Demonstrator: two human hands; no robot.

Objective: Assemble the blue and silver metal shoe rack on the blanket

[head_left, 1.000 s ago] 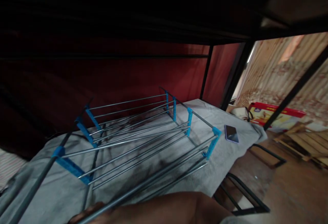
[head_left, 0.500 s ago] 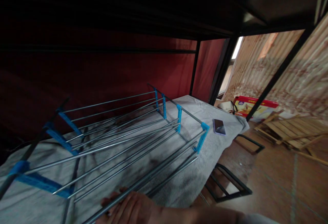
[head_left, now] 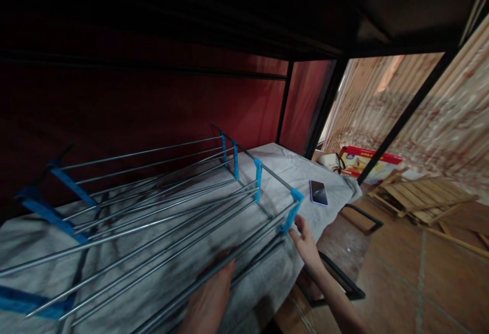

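Note:
A drying rack [head_left: 160,222] of thin metal rods and blue plastic brackets lies across the grey cloth. My left hand [head_left: 212,293] is closed around the thick front rods, its fingers partly hidden behind them. At the rack's near right corner, my right hand [head_left: 306,245] has its thumb and fingers at the lower end of a blue bracket [head_left: 293,209], pinching it. More blue brackets [head_left: 42,213] stand at the left end, where one is cut off by the frame edge.
A phone [head_left: 318,192] lies on the grey cloth [head_left: 284,168] right of the rack. Dark frame posts [head_left: 284,105] and an upper deck surround this surface. Beyond it, a red and yellow box [head_left: 370,163] and folded wooden slats [head_left: 424,196] sit on the tiled floor.
My right hand has left the front rod and moved right to the corner bracket. My left hand has come into view on the front rods. The rack appears shifted left and nearer.

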